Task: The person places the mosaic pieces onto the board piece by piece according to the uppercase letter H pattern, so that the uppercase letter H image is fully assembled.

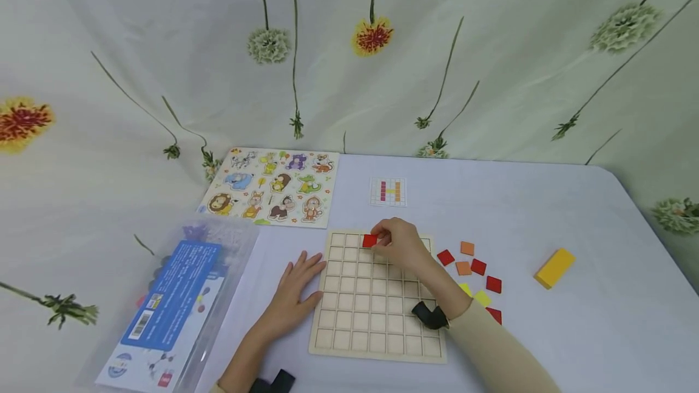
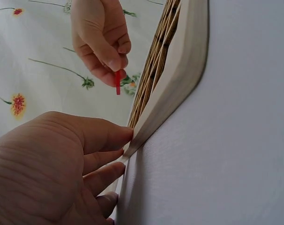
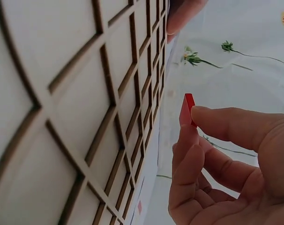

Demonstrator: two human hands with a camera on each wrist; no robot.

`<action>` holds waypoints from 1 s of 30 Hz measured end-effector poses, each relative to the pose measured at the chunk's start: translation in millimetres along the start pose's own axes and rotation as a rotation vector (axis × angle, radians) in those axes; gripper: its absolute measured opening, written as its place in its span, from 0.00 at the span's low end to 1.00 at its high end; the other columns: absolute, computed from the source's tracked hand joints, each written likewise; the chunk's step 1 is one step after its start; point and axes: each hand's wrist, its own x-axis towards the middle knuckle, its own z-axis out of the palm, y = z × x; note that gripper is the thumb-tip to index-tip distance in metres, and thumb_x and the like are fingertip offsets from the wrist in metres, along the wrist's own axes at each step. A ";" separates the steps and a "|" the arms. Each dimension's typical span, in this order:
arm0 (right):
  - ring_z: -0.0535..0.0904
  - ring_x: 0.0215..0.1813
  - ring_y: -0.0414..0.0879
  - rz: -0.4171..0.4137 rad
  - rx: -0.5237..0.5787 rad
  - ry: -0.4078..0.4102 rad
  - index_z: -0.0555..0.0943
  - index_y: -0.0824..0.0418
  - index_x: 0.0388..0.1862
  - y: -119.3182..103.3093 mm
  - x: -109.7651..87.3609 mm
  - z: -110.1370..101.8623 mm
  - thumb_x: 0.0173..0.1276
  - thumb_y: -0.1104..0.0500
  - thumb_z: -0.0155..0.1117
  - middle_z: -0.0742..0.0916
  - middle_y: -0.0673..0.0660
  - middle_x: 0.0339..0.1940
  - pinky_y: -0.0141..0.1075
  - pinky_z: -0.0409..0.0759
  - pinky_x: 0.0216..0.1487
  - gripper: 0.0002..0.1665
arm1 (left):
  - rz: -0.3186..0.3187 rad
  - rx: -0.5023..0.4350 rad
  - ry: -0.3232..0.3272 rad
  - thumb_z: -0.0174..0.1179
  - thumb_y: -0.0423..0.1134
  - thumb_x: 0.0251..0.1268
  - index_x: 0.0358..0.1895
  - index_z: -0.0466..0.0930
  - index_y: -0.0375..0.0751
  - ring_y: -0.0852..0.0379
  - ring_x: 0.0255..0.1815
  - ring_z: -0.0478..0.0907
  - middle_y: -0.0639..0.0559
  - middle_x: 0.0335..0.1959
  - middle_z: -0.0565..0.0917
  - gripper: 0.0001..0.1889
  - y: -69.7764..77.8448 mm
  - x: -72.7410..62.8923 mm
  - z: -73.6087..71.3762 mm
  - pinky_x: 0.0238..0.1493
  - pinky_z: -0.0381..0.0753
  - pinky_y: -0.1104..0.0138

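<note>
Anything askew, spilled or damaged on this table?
Nothing looks spilled or damaged. Only the loose square tiles look askew: scattered at mixed angles to the right of the wooden grid board, unlike its neat rows.

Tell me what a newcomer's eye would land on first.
Probably the red tile pinched in the right hand, over the far row of the pale grid. Next, perhaps the yellow block alone at the right, then the colourful animal board at the far left of the table.

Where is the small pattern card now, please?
In the head view, the small pattern card lies on the table, beyond the grid board and right of the animal picture board.
</note>
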 end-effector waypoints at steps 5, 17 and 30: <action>0.75 0.34 0.44 0.043 -0.035 -0.098 0.83 0.66 0.38 0.1 4.4 10.2 0.57 0.68 0.70 0.81 0.54 0.31 0.33 0.77 0.38 0.09 | 0.013 0.002 0.015 0.61 0.28 0.58 0.66 0.71 0.35 0.31 0.78 0.49 0.38 0.72 0.67 0.29 1.2 0.7 0.5 0.73 0.39 0.36; 0.73 0.33 0.44 0.003 -0.062 -0.121 0.82 0.68 0.34 5.0 7.6 19.2 0.54 0.73 0.68 0.81 0.55 0.28 0.33 0.74 0.35 0.08 | -0.004 -0.005 -0.009 0.61 0.28 0.58 0.66 0.71 0.34 0.33 0.78 0.48 0.39 0.73 0.66 0.29 1.4 1.0 -0.6 0.74 0.37 0.37; 0.81 0.38 0.44 0.033 -0.022 -0.086 0.82 0.66 0.48 -3.9 -10.2 3.5 0.56 0.67 0.72 0.84 0.57 0.41 0.37 0.81 0.42 0.19 | -0.015 -0.002 -0.015 0.61 0.28 0.59 0.67 0.70 0.34 0.34 0.79 0.47 0.40 0.73 0.66 0.30 1.4 0.6 -0.1 0.74 0.37 0.38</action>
